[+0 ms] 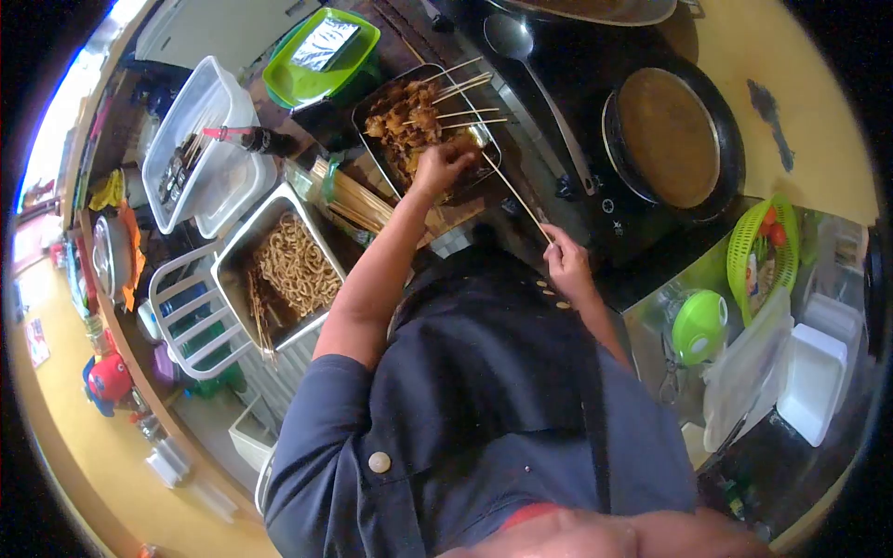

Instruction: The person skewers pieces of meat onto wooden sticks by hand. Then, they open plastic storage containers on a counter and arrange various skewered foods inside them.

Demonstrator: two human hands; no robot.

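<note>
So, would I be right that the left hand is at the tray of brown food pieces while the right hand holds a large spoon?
Not quite: the head view shows the right hand holding a thin stick; the large spoon lies untouched. The left hand is indeed at the tray of brown food pieces.

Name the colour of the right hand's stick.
The stick is pale tan, as the head view shows.

A wide, head-worn view looks forward and down over a black cloth apron [493, 344] towards the bare left hand [446, 166] and right hand [568, 264], nearby.
</note>
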